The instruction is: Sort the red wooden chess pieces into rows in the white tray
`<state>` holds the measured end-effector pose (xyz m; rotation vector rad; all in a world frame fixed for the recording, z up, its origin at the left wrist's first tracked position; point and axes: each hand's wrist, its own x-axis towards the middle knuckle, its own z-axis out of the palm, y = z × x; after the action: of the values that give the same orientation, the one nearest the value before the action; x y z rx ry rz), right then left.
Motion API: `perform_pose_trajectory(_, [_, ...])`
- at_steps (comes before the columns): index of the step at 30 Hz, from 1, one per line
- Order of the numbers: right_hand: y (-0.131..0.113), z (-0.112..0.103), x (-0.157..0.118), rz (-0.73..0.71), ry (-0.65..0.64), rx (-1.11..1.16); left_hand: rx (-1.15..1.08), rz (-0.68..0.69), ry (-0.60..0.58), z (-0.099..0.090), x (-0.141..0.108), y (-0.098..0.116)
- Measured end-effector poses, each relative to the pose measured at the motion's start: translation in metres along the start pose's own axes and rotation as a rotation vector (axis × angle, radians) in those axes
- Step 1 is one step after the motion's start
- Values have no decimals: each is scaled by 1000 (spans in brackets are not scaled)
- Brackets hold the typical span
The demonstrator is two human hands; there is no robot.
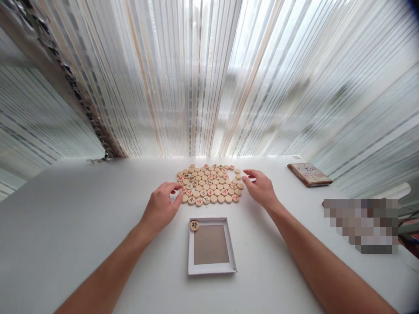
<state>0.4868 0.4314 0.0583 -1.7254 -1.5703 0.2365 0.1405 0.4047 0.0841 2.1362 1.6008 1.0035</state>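
A flat cluster of round wooden Chinese chess pieces (204,186) lies on the white table, some showing red or black characters and others plain faces. My left hand (163,203) is at the cluster's left edge, thumb and forefinger apart beside a red-marked piece (183,190); whether they touch it I cannot tell. On the opposite edge, my right hand (260,187) has its fingers apart beside the outermost pieces, holding nothing. Nearer to me is a shallow white box tray (231,248) with a single black-marked piece (194,225) in its far left corner.
A brown box with a printed lid (309,173) rests on the table (81,226) at the right. Beyond the far table edge hang striped sheer curtains (203,78). An area at the right edge is pixelated, so what is there cannot be made out.
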Motion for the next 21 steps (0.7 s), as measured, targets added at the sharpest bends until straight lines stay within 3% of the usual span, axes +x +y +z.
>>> perform_pose_trajectory(6, [-21, 1, 23, -109, -197, -79, 34, 24, 45, 6, 29, -15])
perform_pose_trajectory(9, [-26, -2, 26, -170, -272, -100, 45, 84, 74, 16, 31, -22])
perform_pose_trajectory(13, [-21, -21, 30, -224, -354, -121, 37, 175, 80, 21, 26, -25])
perform_pose_trajectory(17, [-28, -43, 30, -275, -487, -112, -12, 320, 14, 19, 22, -23])
perform_pose_trajectory(21, [-56, -39, 10, -391, -609, -85, -56, 480, -94, 19, 20, -16])
